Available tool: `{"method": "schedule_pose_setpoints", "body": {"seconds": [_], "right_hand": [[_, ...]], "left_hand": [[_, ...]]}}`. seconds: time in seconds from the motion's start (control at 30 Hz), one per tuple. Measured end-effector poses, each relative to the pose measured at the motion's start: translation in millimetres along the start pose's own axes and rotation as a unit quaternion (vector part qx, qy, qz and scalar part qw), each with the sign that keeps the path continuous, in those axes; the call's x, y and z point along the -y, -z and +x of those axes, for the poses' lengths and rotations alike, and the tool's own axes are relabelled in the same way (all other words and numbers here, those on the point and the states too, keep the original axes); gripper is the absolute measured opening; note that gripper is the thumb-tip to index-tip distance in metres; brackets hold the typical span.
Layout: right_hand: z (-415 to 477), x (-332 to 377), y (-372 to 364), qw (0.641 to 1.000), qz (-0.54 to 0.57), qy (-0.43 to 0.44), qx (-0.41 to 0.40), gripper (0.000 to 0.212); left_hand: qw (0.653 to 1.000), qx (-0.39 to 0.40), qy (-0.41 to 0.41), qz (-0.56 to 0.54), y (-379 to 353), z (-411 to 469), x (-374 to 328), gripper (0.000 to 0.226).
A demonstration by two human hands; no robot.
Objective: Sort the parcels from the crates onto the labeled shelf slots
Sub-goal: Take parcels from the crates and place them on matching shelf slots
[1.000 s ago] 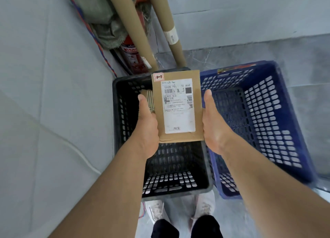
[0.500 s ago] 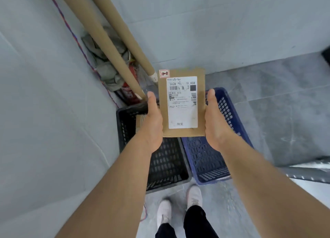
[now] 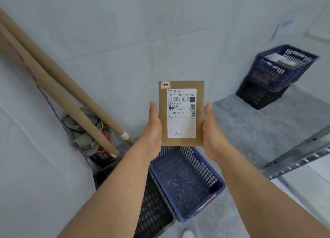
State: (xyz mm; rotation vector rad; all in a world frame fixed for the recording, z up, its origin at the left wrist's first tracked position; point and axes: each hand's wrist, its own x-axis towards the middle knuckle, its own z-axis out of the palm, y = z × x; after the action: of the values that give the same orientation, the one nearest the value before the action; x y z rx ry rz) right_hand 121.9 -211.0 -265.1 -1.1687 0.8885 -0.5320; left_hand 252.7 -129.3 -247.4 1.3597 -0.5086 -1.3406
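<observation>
At frame centre, a flat brown cardboard parcel [image 3: 181, 113] with a white label stands upright. The left hand [image 3: 153, 130] and right hand [image 3: 212, 132] each clamp one long edge, above the blue perforated plastic crate [image 3: 185, 182] at lower centre.

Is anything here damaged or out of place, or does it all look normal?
The parcel looks flat and undamaged. The odd spot is the left corner: a red fire extinguisher sits half buried behind a crumpled cloth and two leaning cardboard tubes, so it would probably be awkward to reach.
</observation>
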Motion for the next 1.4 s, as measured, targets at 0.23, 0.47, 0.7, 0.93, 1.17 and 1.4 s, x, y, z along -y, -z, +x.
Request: {"method": "schedule_pose_setpoints", "body": {"seconds": [0.23,0.47,0.7,0.93,1.17,1.4], "right_hand": [[-61,66,47,0.992,-0.001,0.067,-0.110,0.067],[-119,114,107,0.970,0.006,0.144,-0.198,0.075],[-172,145,161,0.951,0.002,0.177,-0.252,0.080],[-228,170,188,0.918,0.007,0.213,-0.334,0.064],[-291,183,210,0.881,0.010,0.239,-0.408,0.059],[-345,193,234,0.858,0.004,0.243,-0.452,0.073]], "left_hand": [[0.989,0.125,-0.063,0.035,-76,-25,-49,0.076],[0.972,0.207,-0.094,0.053,-165,-42,-79,0.068],[0.949,0.280,-0.114,0.087,-241,-53,-93,0.076],[0.911,0.369,-0.148,0.112,-302,-71,-103,0.077],[0.857,0.472,-0.172,0.114,-357,-105,-105,0.070],[0.812,0.540,-0.174,0.135,-412,-134,-106,0.081]]}}
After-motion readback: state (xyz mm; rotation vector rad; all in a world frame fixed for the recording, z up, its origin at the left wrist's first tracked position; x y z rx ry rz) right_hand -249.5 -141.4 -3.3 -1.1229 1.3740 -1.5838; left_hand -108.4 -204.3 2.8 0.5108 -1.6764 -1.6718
